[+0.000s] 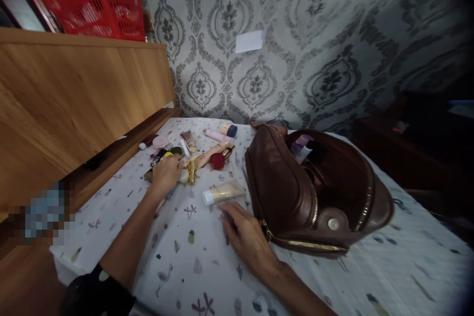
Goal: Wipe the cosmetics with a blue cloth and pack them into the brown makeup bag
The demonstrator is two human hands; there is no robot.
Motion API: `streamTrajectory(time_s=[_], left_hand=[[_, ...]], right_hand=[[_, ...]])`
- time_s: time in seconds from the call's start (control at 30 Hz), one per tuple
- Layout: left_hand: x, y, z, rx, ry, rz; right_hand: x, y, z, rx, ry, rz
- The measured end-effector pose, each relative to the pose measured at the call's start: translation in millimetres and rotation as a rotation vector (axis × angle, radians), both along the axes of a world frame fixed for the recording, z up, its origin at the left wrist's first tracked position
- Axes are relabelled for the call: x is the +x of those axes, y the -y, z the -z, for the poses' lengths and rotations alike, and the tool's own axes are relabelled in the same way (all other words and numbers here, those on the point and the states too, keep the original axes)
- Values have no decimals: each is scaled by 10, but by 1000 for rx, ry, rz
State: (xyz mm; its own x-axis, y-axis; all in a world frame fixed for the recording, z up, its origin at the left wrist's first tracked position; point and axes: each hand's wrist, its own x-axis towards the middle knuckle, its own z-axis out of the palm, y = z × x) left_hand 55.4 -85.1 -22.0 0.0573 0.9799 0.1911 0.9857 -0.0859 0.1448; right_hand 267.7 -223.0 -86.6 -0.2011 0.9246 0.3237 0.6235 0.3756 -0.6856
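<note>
1. The left hand point(166, 175) is curled down over the pile of cosmetics point(188, 150), touching it; I cannot tell whether its fingers close on an item.
2. The right hand point(244, 237) is open and appears empty, resting on the printed bedsheet point(181, 242) just beside the brown leather bag point(276, 182).
3. The 1 cream tube point(223, 192), white-capped, lies between the 2 hands, nearer the right hand and just apart from the pile.
4. The pile counts at least 8 items, including 1 red compact point(217, 161) and 1 gold lipstick point(191, 172), just beyond the left hand's fingers.
5. There is 1 bag, unzipped, with at least 2 items showing inside.
6. Further off, 1 red plastic basket point(89, 2) sits atop 1 wooden cabinet point(74, 103), beside patterned wallpaper point(229, 15).
</note>
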Motion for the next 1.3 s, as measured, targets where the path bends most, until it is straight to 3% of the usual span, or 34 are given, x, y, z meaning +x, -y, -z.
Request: streamTrajectory(time_s=[0.3,0.73,1.3], left_hand=[[-149,-175,180,-103,60,66],[-243,-305,285,-142,255,376],[-237,-321,338,-118,324,441]], right_hand=[[-6,-3,-3,-34,-16,-20],[-4,5,19,-15,4,-12],[-34,67,-85,-96,126,41]])
